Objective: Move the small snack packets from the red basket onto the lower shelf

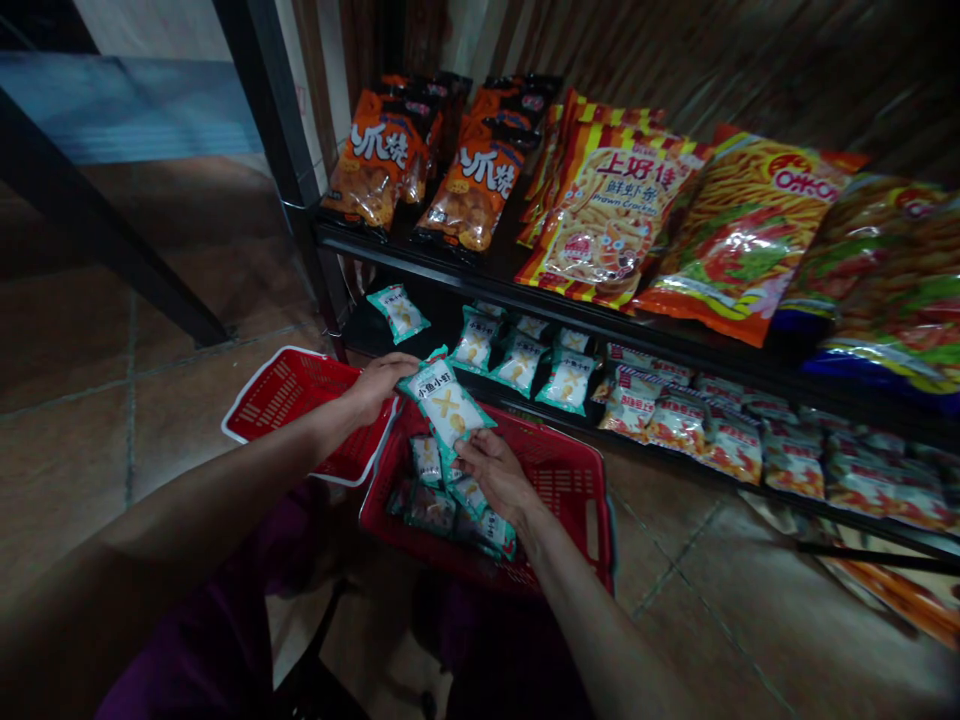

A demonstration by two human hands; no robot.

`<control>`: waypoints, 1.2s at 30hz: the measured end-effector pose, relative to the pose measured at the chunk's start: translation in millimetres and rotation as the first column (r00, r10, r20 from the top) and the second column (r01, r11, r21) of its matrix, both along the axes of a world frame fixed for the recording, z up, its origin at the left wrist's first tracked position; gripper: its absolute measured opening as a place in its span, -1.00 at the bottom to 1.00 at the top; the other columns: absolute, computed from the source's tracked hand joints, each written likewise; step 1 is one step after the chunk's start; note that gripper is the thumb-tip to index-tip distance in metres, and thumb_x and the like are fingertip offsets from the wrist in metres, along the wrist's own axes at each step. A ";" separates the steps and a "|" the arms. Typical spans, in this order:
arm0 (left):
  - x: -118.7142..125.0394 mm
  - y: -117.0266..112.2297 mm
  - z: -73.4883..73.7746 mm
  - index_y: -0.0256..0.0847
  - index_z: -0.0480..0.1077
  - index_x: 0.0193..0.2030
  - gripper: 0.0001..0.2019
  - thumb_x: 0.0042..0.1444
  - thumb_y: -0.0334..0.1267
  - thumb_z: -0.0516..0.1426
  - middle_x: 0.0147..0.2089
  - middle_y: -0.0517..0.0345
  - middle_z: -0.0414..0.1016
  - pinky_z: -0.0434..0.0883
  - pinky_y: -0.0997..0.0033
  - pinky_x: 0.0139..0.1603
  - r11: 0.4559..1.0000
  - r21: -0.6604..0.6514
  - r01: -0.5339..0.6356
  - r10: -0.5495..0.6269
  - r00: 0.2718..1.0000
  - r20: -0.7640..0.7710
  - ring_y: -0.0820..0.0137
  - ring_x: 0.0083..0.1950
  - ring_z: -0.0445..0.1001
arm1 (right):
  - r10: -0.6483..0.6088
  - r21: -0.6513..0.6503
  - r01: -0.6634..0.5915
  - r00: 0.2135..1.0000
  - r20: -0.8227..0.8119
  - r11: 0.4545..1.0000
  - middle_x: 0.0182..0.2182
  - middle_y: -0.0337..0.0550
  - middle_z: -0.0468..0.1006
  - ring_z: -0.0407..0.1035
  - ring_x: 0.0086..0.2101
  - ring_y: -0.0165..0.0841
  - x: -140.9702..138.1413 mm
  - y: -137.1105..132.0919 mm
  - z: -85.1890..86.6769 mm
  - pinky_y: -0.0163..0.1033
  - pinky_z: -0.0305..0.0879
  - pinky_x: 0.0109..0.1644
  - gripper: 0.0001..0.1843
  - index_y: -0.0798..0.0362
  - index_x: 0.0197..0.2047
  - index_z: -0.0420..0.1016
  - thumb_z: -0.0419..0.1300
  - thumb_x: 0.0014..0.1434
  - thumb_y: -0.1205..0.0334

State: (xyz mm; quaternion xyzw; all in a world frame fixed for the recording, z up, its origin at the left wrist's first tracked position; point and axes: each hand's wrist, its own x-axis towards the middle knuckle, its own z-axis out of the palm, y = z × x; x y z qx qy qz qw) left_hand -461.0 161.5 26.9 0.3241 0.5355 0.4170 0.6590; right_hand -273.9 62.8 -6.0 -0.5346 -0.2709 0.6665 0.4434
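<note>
A white and teal snack bag point(448, 402) is held up in front of me, tilted, above a red basket point(559, 455). At its upper left corner my left hand point(384, 385) grips it with closed fingers. My right hand point(495, 470) pinches its lower right end. Under it, several more teal snack bags point(431, 508) lie loosely in the basket. On the bottom shelf point(442, 365), matching bags point(474, 338) stand in short rows, and a single one point(400, 313) rests apart at the left end.
A second red basket point(289, 405) with a white rim sits on the tiled floor point(67, 470) to the left. Red and white snack packs point(679, 418) line the lower shelf further right. Orange bags point(472, 185) and prawn cracker bags point(607, 215) fill the upper shelf. A dark shelf post point(277, 110) rises at the left.
</note>
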 end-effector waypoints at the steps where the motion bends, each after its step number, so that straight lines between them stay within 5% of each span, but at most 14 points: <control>1: -2.1 1.7 -1.1 -0.25 0.49 -0.40 -0.92 -0.11 -0.37 0.20 -0.41 0.16 0.48 0.30 0.51 -0.39 0.999 0.037 0.025 -0.025 1.000 -0.011 0.46 -0.40 0.40 | 0.017 0.010 -0.018 0.999 0.028 1.000 -0.50 -0.35 0.39 0.30 -0.46 -0.48 -0.3 0.0 -1.1 -0.30 0.31 -0.34 -0.54 0.04 -0.51 0.31 0.48 -0.32 0.04; 9: -10.3 12.1 -6.7 -0.22 0.52 -0.40 -0.82 -0.14 -0.19 0.31 -0.45 0.14 0.51 0.30 0.49 -0.44 0.994 0.044 0.105 -0.103 0.994 -0.040 0.46 -0.47 0.39 | 0.132 0.062 -0.140 0.985 0.114 0.988 -0.53 -0.33 0.44 0.33 -0.52 -0.46 -2.9 -1.4 -8.0 -0.30 0.26 -0.38 -0.57 0.02 -0.47 0.27 0.42 -0.20 0.01; 16: -10.1 10.6 -3.1 -0.25 0.49 -0.47 -0.85 -0.17 -0.23 0.31 -0.54 0.21 0.44 0.23 0.51 -0.50 0.995 0.055 0.085 -0.081 0.995 -0.066 0.51 -0.53 0.32 | 0.174 0.024 -0.179 0.974 0.143 0.983 -0.53 -0.34 0.43 0.32 -0.52 -0.45 -2.3 -2.0 -6.9 -0.30 0.23 -0.40 -0.58 0.02 -0.48 0.28 0.42 -0.20 0.01; 24: -4.7 11.5 -4.6 -0.25 0.40 -0.55 -0.86 -0.14 -0.27 0.27 -0.63 0.30 0.32 0.16 0.54 -0.53 0.989 0.142 -0.049 0.064 0.993 -0.099 0.56 -0.59 0.19 | -0.054 0.081 0.057 0.998 -0.036 0.995 -0.41 -0.30 0.40 0.29 -0.36 -0.42 -7.4 -0.6 7.3 -0.29 0.31 -0.26 -0.65 -0.01 -0.45 0.41 0.40 -0.15 -0.04; 36: 3.7 6.5 -7.2 -0.22 0.39 -0.54 -0.88 -0.09 -0.27 0.23 -0.60 0.27 0.32 0.18 0.55 -0.54 0.986 0.166 -0.030 0.052 0.990 -0.133 0.54 -0.56 0.22 | -0.210 0.176 0.192 0.973 0.090 0.965 -0.51 -0.38 0.39 0.29 -0.46 -0.44 -2.2 6.6 2.4 -0.28 0.28 -0.28 -0.60 -0.07 -0.30 0.42 0.43 -0.22 0.06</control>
